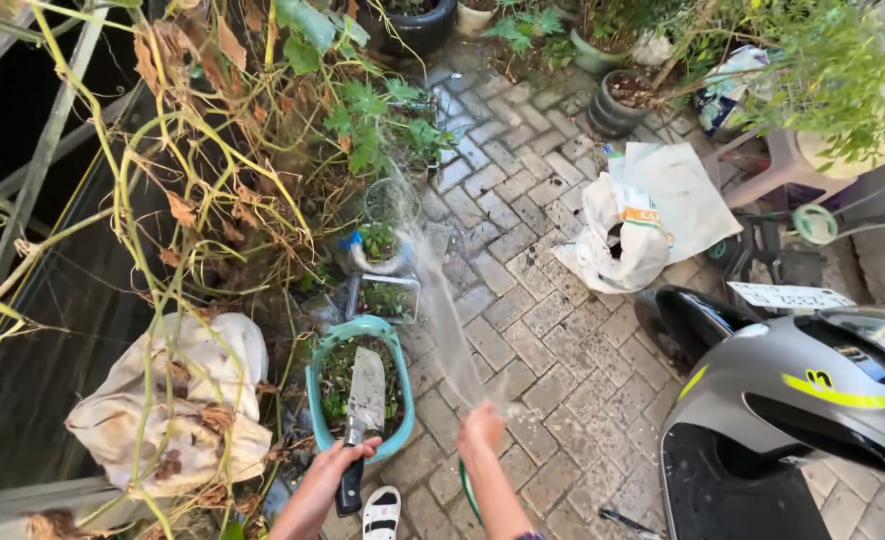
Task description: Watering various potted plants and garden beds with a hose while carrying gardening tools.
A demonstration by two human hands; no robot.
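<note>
My left hand (pixel 335 462) grips the black handle of a cleaver (pixel 365 405), its broad blade pointing up over a teal oval planter (pixel 319 366) filled with soil and small plants. My right hand (pixel 481 428) is closed around the end of a green hose (pixel 468 493). A stream of water (pixel 441 300) arcs from that hand toward small pots (pixel 381 246) under the dry vines. A white sandal (pixel 382 512) shows at the bottom edge.
A grey scooter (pixel 793 400) fills the right side. White plastic sacks (pixel 633 225) lie on the wet brick paving. A crumpled cloth bag (pixel 178 405) sits at left under tangled vines (pixel 213 150). Dark pots (pixel 618 105) stand at the back.
</note>
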